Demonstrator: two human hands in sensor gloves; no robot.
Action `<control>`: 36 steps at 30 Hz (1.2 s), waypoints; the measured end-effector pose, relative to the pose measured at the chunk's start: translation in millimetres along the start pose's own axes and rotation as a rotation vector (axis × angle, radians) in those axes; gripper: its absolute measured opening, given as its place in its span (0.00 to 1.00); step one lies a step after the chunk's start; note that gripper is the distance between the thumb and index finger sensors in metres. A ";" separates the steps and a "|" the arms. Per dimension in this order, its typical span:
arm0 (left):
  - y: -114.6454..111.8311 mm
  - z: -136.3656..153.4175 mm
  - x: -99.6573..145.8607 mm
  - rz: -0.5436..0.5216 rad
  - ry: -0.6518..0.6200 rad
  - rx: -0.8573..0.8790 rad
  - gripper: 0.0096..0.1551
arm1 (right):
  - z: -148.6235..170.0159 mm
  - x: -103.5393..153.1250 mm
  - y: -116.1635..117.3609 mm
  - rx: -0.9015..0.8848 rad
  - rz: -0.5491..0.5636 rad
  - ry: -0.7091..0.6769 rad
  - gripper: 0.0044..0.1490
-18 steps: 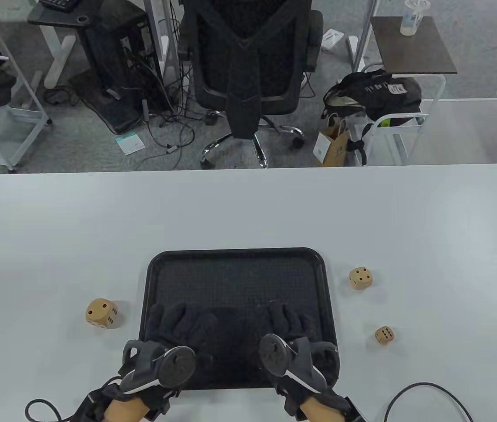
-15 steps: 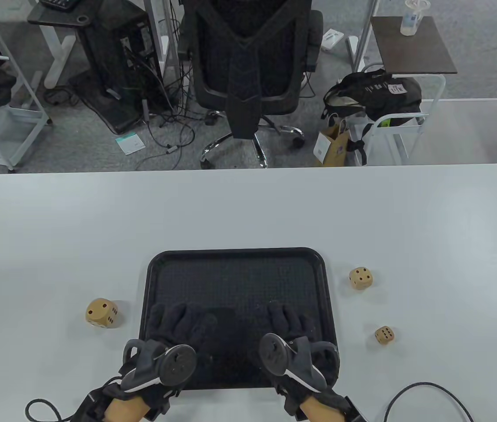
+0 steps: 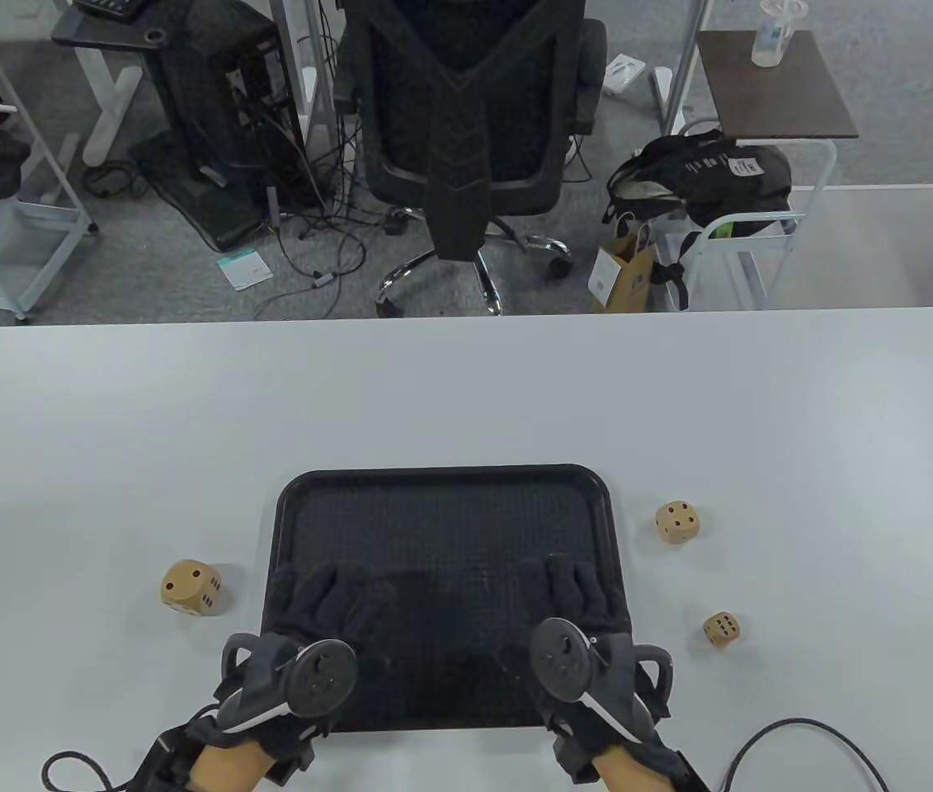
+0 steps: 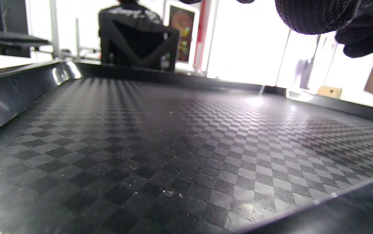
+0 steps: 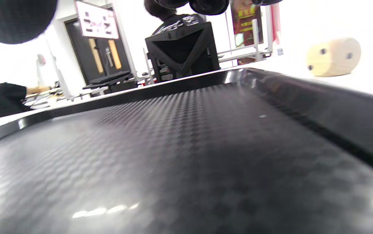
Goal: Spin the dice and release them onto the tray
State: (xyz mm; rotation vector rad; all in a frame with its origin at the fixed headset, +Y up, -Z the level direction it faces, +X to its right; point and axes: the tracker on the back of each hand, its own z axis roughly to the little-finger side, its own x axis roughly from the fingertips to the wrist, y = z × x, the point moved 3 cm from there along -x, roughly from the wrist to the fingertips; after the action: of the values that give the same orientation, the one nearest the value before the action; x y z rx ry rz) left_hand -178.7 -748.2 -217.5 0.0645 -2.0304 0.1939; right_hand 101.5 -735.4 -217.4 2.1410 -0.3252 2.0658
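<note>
A black tray (image 3: 445, 483) lies on the white table with nothing but my two hands over its near half. My left hand (image 3: 330, 598) hovers low over the tray's near left, fingers relaxed and holding nothing. My right hand (image 3: 569, 590) hovers over the near right, also holding nothing. A large wooden die (image 3: 191, 587) sits on the table left of the tray. Right of the tray lie a medium die (image 3: 677, 522) and a small die (image 3: 721, 629). In the right wrist view a die (image 5: 333, 57) shows beyond the tray's rim (image 5: 303, 94). The left wrist view shows the tray floor (image 4: 173, 146).
A black cable (image 3: 796, 738) loops on the table at the near right, another cable (image 3: 70, 767) at the near left. Beyond the table's far edge stand an office chair (image 3: 466, 124) and a cart with a bag (image 3: 701, 177).
Both hands have spread apart over the tray: the right hand slid to the right, the left hand a little left and back. The dice have not moved.
</note>
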 end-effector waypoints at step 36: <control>1.3 16.5 -0.5 0.029 0.054 0.024 0.45 | 182.2 6.0 -4.9 0.022 -0.079 0.808 0.44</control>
State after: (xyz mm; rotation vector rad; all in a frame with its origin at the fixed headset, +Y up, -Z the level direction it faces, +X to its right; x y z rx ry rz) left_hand -193.2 -749.7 -225.3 0.0446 -1.9758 0.2355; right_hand 278.9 -777.4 -218.7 1.1325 -0.1033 2.6473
